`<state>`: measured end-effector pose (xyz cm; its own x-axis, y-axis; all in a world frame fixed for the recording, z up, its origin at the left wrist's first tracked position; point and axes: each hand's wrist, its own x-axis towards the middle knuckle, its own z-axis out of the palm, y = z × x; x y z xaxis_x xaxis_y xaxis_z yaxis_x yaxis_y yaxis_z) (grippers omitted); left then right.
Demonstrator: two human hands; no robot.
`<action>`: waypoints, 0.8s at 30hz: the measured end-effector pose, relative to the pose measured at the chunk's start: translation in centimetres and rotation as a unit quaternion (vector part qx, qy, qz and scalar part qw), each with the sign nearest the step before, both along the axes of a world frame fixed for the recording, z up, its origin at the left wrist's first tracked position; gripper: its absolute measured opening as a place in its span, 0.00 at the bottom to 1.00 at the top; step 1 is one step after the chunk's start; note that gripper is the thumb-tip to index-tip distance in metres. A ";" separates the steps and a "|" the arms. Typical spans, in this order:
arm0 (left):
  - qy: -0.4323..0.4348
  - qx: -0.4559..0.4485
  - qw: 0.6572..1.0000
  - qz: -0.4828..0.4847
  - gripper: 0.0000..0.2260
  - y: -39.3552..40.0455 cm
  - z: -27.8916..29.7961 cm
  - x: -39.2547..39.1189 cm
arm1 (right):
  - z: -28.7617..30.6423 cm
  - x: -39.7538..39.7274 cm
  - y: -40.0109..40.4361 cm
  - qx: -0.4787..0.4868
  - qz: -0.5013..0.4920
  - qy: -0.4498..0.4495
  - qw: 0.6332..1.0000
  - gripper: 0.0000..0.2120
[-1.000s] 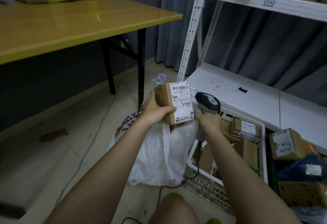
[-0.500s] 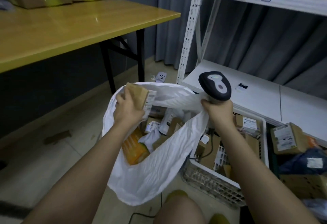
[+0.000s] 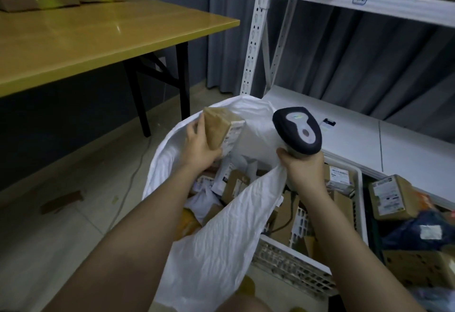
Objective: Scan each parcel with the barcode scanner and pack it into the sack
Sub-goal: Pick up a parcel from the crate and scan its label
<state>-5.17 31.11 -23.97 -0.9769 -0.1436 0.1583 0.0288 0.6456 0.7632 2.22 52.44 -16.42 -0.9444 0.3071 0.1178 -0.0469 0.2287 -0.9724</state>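
My left hand [image 3: 200, 145] grips a small brown cardboard parcel [image 3: 219, 127] with a white label, held over the open mouth of the white sack [image 3: 221, 245]. Several parcels and white mailers lie inside the sack. My right hand [image 3: 304, 169] holds the black and grey barcode scanner [image 3: 299, 129] by its handle and also pinches the sack's right rim against it, keeping the mouth wide. The scanner's head points up and away from the parcel.
A white plastic crate [image 3: 295, 274] with several cardboard parcels stands on the floor right of the sack. More parcels [image 3: 391, 199] lie at the far right. A white metal shelf [image 3: 357, 139] is behind, a yellow table [image 3: 98, 41] at the left.
The parcel went from in front of the scanner to above the sack. The sack's mouth has been pulled open, and my right hand with the scanner now holds its rim.
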 end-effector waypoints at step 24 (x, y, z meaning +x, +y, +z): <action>-0.230 -0.006 0.948 -0.220 0.18 6.6 -10.8 -1.3 | -5.0 -4.8 3.0 -0.045 -0.036 0.013 0.998 0.08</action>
<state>-6.46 37.69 -34.73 -0.9084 0.2922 -0.2991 -0.0367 0.6569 0.7531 -2.61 55.42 -21.46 -0.9163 0.3849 0.1102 -0.0580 0.1446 -0.9878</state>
